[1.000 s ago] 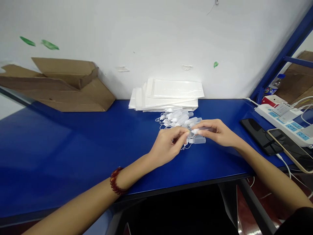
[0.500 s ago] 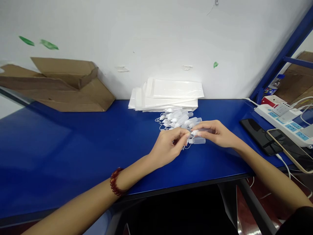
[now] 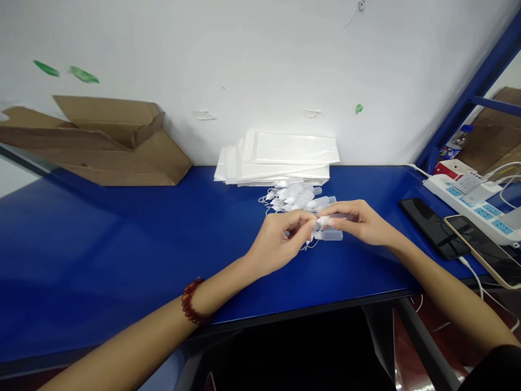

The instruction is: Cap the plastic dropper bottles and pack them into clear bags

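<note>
Both my hands meet over the blue table, just in front of a pile of small clear plastic bottles with white caps and strings. My right hand grips one small clear bottle lying sideways, its white cap pointing left. My left hand pinches at that white cap end with thumb and forefinger. Another small bottle lies on the table right below the hands. A red bead bracelet sits on my left wrist.
A stack of clear plastic bags lies against the wall behind the pile. An open cardboard box is at the back left. Two phones and a white power strip lie at the right, with cables over the edge.
Almost nothing moved; my hands stay together on the small bottle, with only slight finger shifts at the cap.
</note>
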`<state>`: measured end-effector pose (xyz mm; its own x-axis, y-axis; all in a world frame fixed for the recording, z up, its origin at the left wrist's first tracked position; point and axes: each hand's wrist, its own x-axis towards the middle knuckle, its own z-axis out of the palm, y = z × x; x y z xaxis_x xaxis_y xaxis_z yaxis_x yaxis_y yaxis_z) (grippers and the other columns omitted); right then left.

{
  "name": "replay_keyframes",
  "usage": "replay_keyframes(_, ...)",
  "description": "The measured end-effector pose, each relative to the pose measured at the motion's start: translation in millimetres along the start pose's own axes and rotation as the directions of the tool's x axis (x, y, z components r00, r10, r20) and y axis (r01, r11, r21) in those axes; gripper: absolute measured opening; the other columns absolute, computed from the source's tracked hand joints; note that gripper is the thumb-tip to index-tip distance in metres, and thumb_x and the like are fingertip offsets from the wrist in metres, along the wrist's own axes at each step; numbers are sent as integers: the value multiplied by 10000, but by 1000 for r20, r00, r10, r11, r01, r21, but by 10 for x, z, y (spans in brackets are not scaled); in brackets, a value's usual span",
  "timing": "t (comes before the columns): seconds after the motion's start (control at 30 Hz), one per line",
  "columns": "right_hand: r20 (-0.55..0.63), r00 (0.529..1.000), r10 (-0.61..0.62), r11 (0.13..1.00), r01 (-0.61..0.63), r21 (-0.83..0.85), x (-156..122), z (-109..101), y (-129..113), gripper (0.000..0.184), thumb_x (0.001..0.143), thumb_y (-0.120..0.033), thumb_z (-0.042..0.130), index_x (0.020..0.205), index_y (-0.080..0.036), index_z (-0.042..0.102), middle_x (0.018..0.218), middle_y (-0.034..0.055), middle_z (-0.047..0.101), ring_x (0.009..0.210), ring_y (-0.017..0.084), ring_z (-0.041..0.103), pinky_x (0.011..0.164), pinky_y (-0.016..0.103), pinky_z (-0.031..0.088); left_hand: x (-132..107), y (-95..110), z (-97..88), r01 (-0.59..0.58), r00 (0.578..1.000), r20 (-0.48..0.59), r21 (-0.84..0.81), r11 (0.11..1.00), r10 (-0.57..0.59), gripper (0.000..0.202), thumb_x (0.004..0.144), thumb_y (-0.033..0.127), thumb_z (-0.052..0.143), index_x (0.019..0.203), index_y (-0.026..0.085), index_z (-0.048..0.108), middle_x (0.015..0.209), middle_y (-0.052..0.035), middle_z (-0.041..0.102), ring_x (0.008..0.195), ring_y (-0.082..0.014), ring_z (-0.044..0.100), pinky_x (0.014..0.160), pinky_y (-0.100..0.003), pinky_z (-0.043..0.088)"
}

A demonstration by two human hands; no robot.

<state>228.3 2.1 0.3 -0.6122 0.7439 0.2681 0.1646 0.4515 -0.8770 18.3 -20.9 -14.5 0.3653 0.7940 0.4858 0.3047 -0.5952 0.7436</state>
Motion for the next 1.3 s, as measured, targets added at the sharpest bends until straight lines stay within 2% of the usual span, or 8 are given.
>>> replay_keyframes(0.1,-11,1000,8,999,-7,35,5,-15,-12,238,882,-334,640,1041,-197,751,1032,57,752,946,187,688,868,344,529,28,17,-42,87,996,10,-100,991,-87,326,929,285,494,673,153,648,532,13,602,376,-66,469,424,-200,408)
replay_keyframes(0.17,-19,1000,16,999,-15,46,5,-23,-12,237,876,-325,647,1042,-190,750,1031,62,752,936,183,690,865,343,530,41,17,-62,118,993,11,-142,983,-117,321,930,300,495,701,151,663,552,8,612,369,-66,465,420,-204,416)
replay_keyframes(0.33,-19,1000,16,999,-15,36,8,-32,8,228,874,-342,652,1017,-200,759,1016,56,758,950,189,693,881,354,527,53,11,-57,78,997,9,-86,993,-78,170,860,278,621,773,147,687,549,15,610,402,-75,488,404,-188,390)
replay_keyframes(0.53,-10,999,35,997,-34,65,27,-57,17,247,857,-370,671,1014,-202,762,1011,51,762,925,184,697,858,347,542,60,19,-61,28,1000,-12,-23,999,-29,189,865,266,619,745,143,697,527,4,622,413,-84,507,405,-186,386)
replay_keyframes(0.73,5,999,36,996,-37,85,34,-89,0,215,855,-332,681,999,-195,766,963,39,765,881,160,698,816,306,548,71,29,-85,11,1000,-5,-27,1000,-11,170,856,249,625,743,143,694,533,6,646,402,-80,513,400,-181,398)
replay_keyframes(0.9,21,1000,10,997,-11,80,38,-97,-18,206,864,-322,672,1003,-203,768,925,33,764,863,156,704,799,297,549,73,31,-90,15,1000,-10,-42,999,-16,157,847,231,622,731,147,685,512,15,628,386,-78,502,390,-184,390)
replay_keyframes(1.13,17,999,39,997,-40,63,38,-103,-28,221,859,-338,673,1003,-201,768,947,36,762,882,164,694,819,307,538,75,34,-94,23,1000,2,-65,998,-23,131,836,209,616,751,142,689,506,22,617,378,-66,467,393,-184,378)
replay_keyframes(1.3,-18,997,69,995,-68,76,15,-150,10,243,848,-353,679,997,-183,767,951,49,762,877,170,689,824,319,528,90,8,-163,89,995,-35,-89,992,-93,161,835,258,615,729,150,668,530,24,601,395,-71,465,407,-196,386)
